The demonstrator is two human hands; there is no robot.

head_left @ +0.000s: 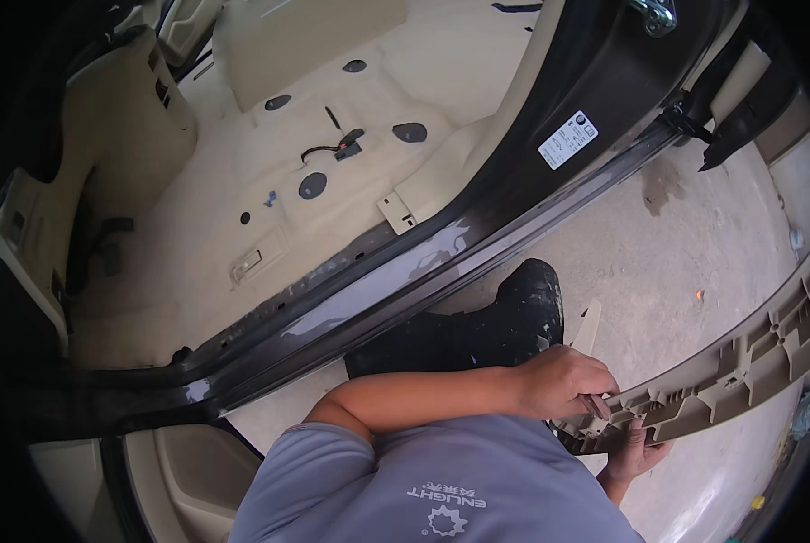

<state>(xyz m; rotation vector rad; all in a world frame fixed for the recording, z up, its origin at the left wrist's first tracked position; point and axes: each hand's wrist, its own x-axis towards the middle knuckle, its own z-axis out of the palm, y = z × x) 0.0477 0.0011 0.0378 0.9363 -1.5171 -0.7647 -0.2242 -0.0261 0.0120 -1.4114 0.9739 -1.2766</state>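
Note:
My left hand [561, 382] reaches across my body, its fingers closed round a small reddish-brown piece [595, 406] at the near end of a long beige plastic trim panel [731, 385]. It looks like a tool handle, but its kind is not clear. My right hand [637, 455] grips the same end of the panel from below, with the thumb on top. Ribs and clip mounts show on the panel's upturned back. The panel curves away to the far right, beyond the picture's dark rim.
A dark car door sill [351, 299] crosses in front of me. Beyond it lies the beige cabin floor [206, 172] with several dark round plugs and a loose connector [347, 147]. A dark boot [523, 312] stands on the concrete floor [658, 262]. Small debris lies at right.

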